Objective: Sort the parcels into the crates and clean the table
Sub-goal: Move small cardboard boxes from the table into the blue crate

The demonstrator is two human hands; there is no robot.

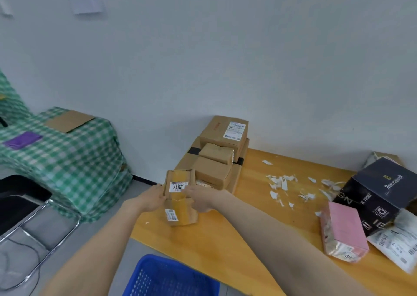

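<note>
Parcel (180, 197) (labelled 2017) sits clasped between fingers (160, 194).

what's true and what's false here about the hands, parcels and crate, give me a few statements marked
1. Both the left hand and the right hand grip the taped parcel. True.
2. The blue crate is packed with parcels. False: the part in view holds none.
3. White paper scraps lie on the table. True.
4. The pink parcel lies in the crate. False: it lies on the table's right side, against the black box.
</note>
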